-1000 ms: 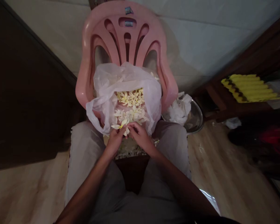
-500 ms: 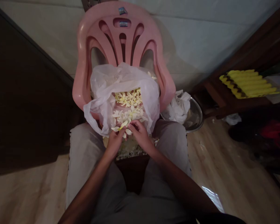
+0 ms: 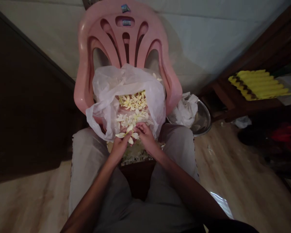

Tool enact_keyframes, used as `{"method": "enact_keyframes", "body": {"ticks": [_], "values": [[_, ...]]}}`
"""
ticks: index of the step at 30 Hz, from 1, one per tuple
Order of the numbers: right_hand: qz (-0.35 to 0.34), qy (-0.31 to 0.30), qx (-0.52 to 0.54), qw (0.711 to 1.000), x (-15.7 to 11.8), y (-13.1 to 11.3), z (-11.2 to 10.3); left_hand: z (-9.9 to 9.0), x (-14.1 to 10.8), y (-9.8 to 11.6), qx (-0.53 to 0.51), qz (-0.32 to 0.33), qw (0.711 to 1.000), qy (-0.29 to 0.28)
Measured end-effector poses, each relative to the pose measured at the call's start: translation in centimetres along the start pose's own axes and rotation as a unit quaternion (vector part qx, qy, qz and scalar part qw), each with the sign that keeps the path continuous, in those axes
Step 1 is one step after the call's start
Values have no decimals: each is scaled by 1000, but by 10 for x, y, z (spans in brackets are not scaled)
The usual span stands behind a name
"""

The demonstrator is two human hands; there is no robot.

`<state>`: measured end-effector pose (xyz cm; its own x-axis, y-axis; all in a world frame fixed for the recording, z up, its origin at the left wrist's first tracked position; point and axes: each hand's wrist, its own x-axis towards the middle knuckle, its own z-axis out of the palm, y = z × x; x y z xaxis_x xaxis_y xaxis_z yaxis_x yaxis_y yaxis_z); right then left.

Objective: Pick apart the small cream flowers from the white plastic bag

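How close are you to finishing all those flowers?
Some seem done: a pale heap of flowers lies below the hands. In hand: the left hand grips a white flower, with the right hand right beside it. Left: many more flowers lie in the white plastic bag on the pink plastic chair.

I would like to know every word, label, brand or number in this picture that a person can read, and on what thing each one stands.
Small blue sticker on the top edge of the pink plastic chair: too small and blurred to read.
Small label in the oval slot of the chair's backrest: too small and blurred to read.
I can see no other writing.
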<state>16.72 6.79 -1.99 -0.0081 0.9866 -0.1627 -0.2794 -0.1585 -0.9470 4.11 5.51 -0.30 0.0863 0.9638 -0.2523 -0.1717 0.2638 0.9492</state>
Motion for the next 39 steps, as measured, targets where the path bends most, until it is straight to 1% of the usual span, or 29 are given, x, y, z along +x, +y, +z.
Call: {"method": "enact_keyframes", "body": {"ticks": [4, 8, 13, 21, 27, 29, 32, 35, 39], "values": [[1, 4, -14, 1000, -1, 1, 1, 1, -1, 3, 19, 5, 1000, 5], [-8, 5, -13, 1000, -1, 5, 1, 1, -3, 5, 41, 14, 999, -3], [-28, -9, -19, 999, -1, 8, 0, 0, -5, 5, 84, 33, 996, -5], [-22, -12, -52, 998, 0, 6, 0, -3, -5, 1, 89, 35, 995, -2], [-50, -5, -88, 995, -3, 5, -1, -5, -7, 0, 134, 64, 989, 3], [-48, -24, -101, 993, -3, 4, -3, -5, -9, 1, 166, 87, 982, 2], [-49, -58, -133, 988, -1, 4, -7, -8, -10, 4, 233, 135, 963, -2], [-81, -69, -170, 980, 1, 3, -13, -14, -8, 3, 301, 163, 939, -27], [-110, -79, -236, 962, 1, 0, -17, -22, -5, -3, 378, 184, 905, -62]]}}
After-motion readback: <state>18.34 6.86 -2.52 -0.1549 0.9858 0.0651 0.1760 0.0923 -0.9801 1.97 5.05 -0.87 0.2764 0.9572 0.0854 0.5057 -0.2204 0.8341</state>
